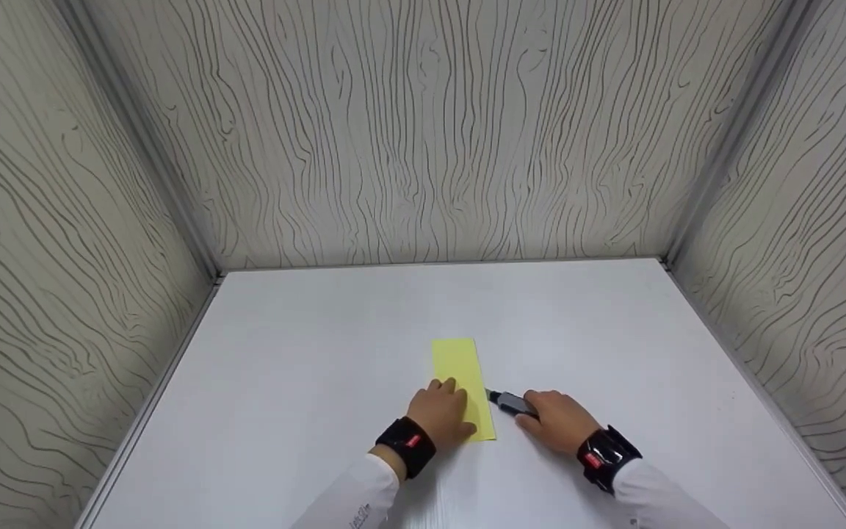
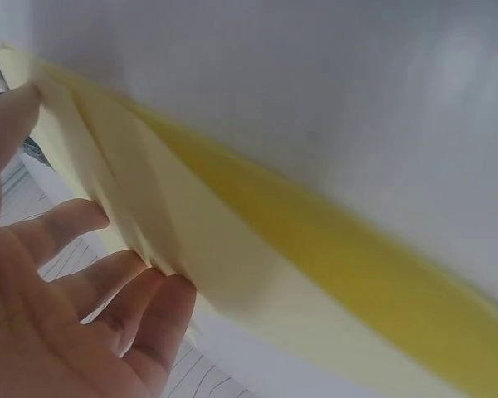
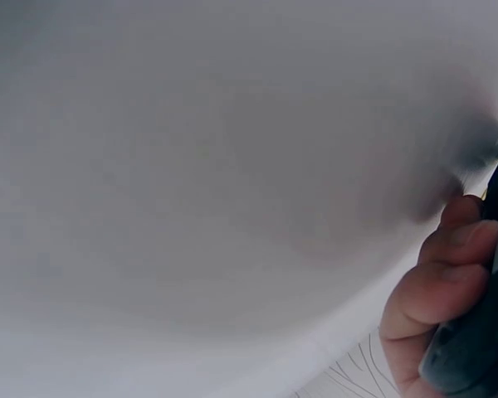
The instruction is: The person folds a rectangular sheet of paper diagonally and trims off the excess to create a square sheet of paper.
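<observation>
A folded strip of yellow paper [image 1: 458, 356] lies lengthwise on the white table in the head view. My left hand [image 1: 439, 413] rests on its lower part, fingertips and thumb pressing it down. In the left wrist view the paper's layers [image 2: 224, 249] stand slightly apart along the long edge, and the fingertips [image 2: 178, 290] touch the upper layer. My right hand [image 1: 559, 420] grips a grey and black utility knife [image 1: 512, 404], its tip pointing left, right at the paper's right edge. In the right wrist view the fingers curl round the knife's handle [image 3: 473, 344].
The white tabletop [image 1: 305, 330] spreads around both hands. Behind it rises a back wall [image 1: 423, 147] with a wood-grain pattern, and similar panels [image 1: 48, 257] stand at the left and right sides. Black bands [image 1: 407, 444] circle both wrists over white sleeves.
</observation>
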Action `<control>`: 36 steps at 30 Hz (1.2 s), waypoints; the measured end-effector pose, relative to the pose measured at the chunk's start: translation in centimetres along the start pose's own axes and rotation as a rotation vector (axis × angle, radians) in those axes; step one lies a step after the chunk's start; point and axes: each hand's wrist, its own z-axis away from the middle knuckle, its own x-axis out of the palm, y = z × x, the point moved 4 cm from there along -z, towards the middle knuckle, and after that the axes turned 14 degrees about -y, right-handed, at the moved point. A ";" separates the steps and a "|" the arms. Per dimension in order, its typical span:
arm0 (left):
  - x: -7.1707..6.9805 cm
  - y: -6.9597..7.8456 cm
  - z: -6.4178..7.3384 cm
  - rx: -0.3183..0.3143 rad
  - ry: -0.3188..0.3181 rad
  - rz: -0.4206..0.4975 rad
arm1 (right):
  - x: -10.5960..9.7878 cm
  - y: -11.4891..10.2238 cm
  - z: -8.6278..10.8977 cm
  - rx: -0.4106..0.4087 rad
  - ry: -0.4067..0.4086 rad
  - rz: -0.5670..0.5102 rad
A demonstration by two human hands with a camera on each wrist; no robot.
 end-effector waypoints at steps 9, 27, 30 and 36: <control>-0.4 0.1 0.2 0.002 0.013 0.002 | -0.1 0.0 -0.4 -0.017 0.016 0.003; -0.4 0.0 0.3 -0.009 -0.001 0.010 | -0.3 -0.2 -0.8 -0.012 0.034 0.021; -0.5 0.1 0.2 -0.006 -0.006 0.014 | -0.4 -0.2 -0.9 0.006 0.030 0.016; -0.4 0.1 0.2 -0.011 -0.037 0.025 | -0.5 -0.6 -1.4 -0.012 0.035 -0.002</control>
